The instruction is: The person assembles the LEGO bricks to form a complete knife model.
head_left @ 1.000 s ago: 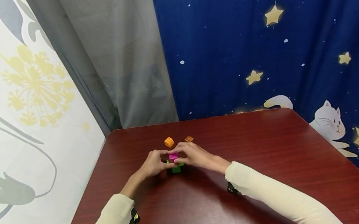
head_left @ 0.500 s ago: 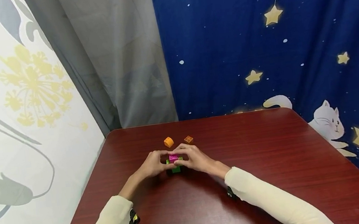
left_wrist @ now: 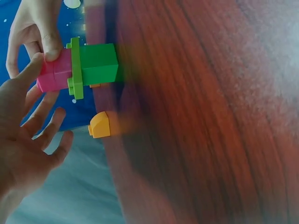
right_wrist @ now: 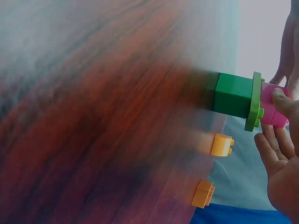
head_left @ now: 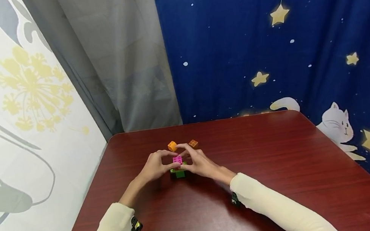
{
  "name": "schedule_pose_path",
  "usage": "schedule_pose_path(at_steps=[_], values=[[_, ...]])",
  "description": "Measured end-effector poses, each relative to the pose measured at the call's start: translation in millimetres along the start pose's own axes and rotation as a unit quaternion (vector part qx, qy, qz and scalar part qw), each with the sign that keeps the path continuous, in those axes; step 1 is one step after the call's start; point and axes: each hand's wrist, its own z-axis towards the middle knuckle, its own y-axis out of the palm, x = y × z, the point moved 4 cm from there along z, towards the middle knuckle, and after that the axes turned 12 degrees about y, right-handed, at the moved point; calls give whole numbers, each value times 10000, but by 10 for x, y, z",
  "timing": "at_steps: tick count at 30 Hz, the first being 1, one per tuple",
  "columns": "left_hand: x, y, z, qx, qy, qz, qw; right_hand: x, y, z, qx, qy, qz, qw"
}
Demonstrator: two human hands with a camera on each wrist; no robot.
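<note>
A small stack of toy building bricks stands near the table's middle. It has a dark green brick below, a light green plate across it, and pink bricks on top with a seam between them. From the left, my left hand holds the pink bricks, thumb on the near side and index finger behind. Opposite it, my right hand has its thumb against the pink part and its fingers around the far side, the index finger arched up. Fingers partly cover the pink bricks in both wrist views.
Behind the stack lie a yellow-orange curved brick and a flat orange brick on the dark red-brown table. A patterned white surface borders the table's left side. Grey and blue curtains hang beyond its far edge.
My right index finger has lifted and arched away from the pink bricks, so more of their studded top shows. Both hands stay at the stack, and the head view has shifted slightly.
</note>
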Motion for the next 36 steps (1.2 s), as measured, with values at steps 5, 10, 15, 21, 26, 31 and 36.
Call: schedule_pose_path(at_steps=[5, 10, 15, 21, 26, 31, 36], values=[[0, -5, -15, 243, 117, 112, 9996, 6, -28, 26, -6, 326, 61, 9995], [17, -13, 13, 366, 349, 176, 9986, -4, -98, 59, 6, 492, -87, 9988], [15, -12, 21, 324, 313, 277, 9986, -7, -159, 69, -11, 441, -307, 9986], [0, -3, 6, 222, 221, 359, 9989, 78, -254, 76, -99, 422, -267, 9987], [-15, 9, -10, 132, 105, 371, 9992, 272, -368, 111, 94, 660, -475, 9966], [-20, 26, -30, 70, -34, 319, 9995, 484, -453, 123, 241, 1008, -590, 9929], [-3, 34, -34, 14, -54, 275, 9996, 643, -508, 141, 209, 1378, -547, 9887]])
